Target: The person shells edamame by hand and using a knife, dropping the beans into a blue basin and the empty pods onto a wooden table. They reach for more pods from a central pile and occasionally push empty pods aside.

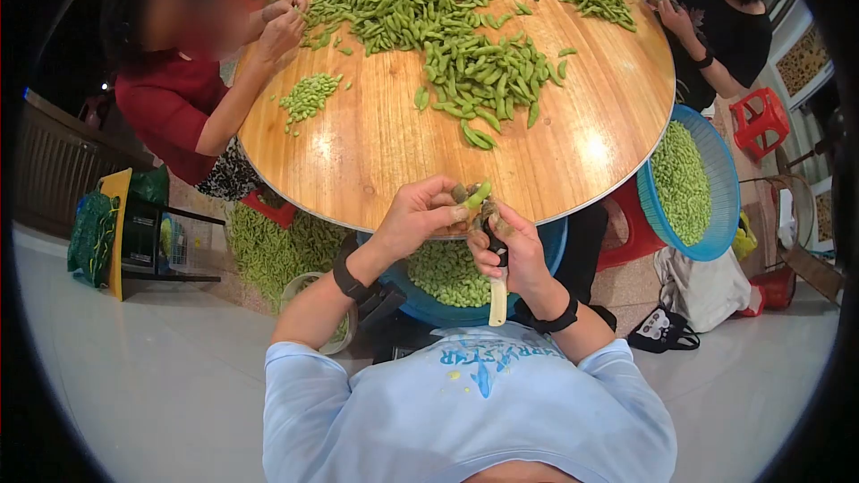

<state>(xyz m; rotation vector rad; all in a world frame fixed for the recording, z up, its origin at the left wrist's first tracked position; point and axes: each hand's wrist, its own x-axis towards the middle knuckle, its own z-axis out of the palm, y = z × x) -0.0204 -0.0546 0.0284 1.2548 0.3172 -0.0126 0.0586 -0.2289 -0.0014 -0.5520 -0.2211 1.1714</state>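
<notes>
Just in front of the pale blue shirt (474, 420), the left hand (416, 222) is pinching a green pod (481, 193) between thumb and fingers. Right beside that pinch, the right hand (519, 255) is closing its fingers around a tool (498, 300), whose cream end is pointing back toward the shirt. Directly below both grips, shelled beans (447, 275) are filling a blue basin (557, 255). Beyond the hands, a round wooden table (358, 165) is bearing a heap of pods (488, 76), with a small bean pile (309, 97) lying ahead and left. Right of the grips, a blue basket (721, 233) is holding more beans. Farther out, a person in red (165, 112) is sitting left, and another in black (738, 36) is working at the far right.
</notes>
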